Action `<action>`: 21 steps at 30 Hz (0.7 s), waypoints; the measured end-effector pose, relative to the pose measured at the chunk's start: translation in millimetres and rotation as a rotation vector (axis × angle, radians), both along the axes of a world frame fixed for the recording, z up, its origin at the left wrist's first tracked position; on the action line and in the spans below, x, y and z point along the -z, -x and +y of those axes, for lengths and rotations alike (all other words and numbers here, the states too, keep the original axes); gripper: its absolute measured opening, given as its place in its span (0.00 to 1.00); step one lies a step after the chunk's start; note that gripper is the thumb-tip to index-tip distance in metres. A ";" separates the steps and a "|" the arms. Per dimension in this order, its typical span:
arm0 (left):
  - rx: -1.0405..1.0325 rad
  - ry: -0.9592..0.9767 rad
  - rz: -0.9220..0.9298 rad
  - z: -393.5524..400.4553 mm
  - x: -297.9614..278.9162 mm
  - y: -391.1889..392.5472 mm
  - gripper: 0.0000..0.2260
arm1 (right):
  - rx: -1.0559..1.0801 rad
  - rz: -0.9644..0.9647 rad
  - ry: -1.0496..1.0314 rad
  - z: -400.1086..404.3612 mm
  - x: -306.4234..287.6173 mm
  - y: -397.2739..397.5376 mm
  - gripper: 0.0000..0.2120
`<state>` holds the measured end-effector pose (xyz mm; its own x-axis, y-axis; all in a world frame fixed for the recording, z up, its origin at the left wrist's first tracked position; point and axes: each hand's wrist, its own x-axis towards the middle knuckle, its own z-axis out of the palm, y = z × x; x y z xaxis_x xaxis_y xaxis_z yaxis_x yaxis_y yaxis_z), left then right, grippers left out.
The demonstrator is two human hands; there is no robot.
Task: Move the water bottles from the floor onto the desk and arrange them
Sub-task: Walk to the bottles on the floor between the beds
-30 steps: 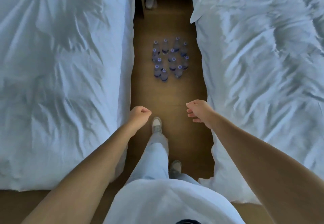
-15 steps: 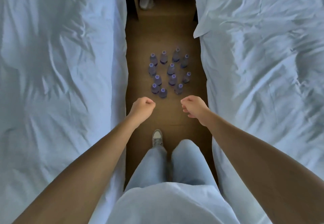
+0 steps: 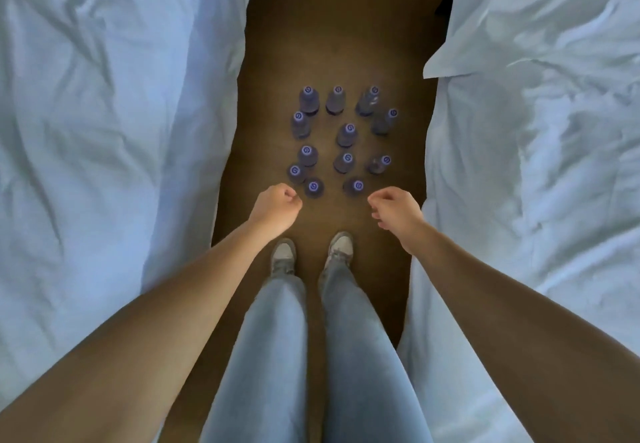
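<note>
Right, fingers first: on the left hand they are curled into a loose fist with nothing inside, and the right hand has its fingers bent inward as well, also holding nothing. Both hands hang above the floor, close to the near edge of the water bottles but not touching any. Those bottles, about a dozen with purple caps, all stand upright in a loose cluster on the brown floor, in the aisle between the left bed and the right bed. Nearest to the hands are one capped bottle just beyond the left fist and another just beyond the right. Shoes are planted side by side right behind the cluster. No surface to receive them shows in the head view. By my reading the job has barely begun: every bottle in sight sits on the floor, none is lifted, so the carrying and the arranging are all to come.
</note>
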<state>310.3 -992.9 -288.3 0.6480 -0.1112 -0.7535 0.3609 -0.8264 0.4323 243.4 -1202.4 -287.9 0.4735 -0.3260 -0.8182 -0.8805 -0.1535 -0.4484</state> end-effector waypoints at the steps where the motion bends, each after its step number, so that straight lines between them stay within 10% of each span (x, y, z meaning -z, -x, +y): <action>1: 0.006 -0.007 0.005 -2.7 14.3 -3.8 0.14 | -0.005 0.011 0.009 -4.4 13.5 -4.8 0.06; 21: 0.446 -0.062 0.017 -46.6 348.5 -41.9 0.36 | -0.106 0.041 0.110 -19.7 370.9 -43.1 0.42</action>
<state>352.3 -1039.5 -636.8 0.5345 -0.3317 -0.7774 -0.0304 -0.9267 0.3745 286.5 -1222.1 -658.8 0.4771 -0.3644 -0.7998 -0.8739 -0.2928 -0.3879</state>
